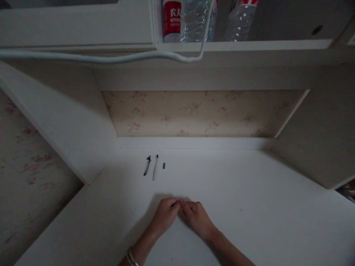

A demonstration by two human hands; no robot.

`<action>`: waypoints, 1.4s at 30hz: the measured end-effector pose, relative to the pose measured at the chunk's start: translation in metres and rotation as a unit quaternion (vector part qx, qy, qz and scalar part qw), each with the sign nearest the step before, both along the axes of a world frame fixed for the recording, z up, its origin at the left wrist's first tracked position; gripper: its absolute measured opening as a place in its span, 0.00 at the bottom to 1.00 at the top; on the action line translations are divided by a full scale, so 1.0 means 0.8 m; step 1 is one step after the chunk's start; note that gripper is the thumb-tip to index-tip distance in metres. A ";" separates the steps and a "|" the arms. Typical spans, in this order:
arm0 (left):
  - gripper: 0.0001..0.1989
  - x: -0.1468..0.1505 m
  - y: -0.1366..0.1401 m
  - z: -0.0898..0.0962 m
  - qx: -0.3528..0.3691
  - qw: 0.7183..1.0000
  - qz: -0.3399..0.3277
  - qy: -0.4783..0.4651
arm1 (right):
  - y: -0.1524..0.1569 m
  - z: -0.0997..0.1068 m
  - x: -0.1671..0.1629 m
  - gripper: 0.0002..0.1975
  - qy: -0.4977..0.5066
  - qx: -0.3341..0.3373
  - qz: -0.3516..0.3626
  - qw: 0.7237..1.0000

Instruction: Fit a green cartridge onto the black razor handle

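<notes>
My left hand [165, 215] and my right hand [197, 218] rest on the white desk [249, 207], fingertips meeting at the middle. The fingers are curled together there; whatever lies between them is too small and dark to tell. Beyond the hands, toward the back wall, lie three small parts in a row: a black pen clip piece [146, 165], a pale pen barrel [155, 167] and a tiny dark green cap [164, 166]. A bracelet [131, 256] circles my left wrist.
A floral back panel [194, 112] closes the desk's alcove, with white side walls left and right. Overhead, a shelf [249, 45] carries water bottles [194, 18], one with a red label. A white cable [111, 58] runs under the shelf.
</notes>
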State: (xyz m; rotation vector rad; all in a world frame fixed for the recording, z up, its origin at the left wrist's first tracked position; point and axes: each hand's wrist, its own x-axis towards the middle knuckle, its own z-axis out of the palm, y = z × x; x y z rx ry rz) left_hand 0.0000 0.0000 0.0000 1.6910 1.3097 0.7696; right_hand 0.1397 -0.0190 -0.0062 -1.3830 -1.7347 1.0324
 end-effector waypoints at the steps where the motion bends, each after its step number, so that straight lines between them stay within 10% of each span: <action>1: 0.16 0.000 0.000 0.000 0.001 1.000 0.000 -0.001 | 0.000 0.000 0.000 0.26 -0.001 0.000 0.001 1.000; 13: 0.21 -0.026 0.021 0.003 0.047 0.994 0.079 0.057 | -0.004 0.002 -0.001 0.26 -0.037 0.017 0.014 0.999; 18: 0.23 -0.059 0.074 0.024 0.137 0.928 0.166 0.305 | -0.006 0.005 -0.001 0.26 -0.054 0.026 0.013 0.998; 27: 0.21 -0.105 0.147 0.026 0.106 0.871 0.241 0.415 | -0.002 -0.004 0.000 0.27 -0.066 0.043 0.001 0.997; 42: 0.17 -0.114 0.149 0.027 0.092 0.888 0.254 0.372 | -0.004 -0.005 0.000 0.28 -0.071 0.031 0.003 0.997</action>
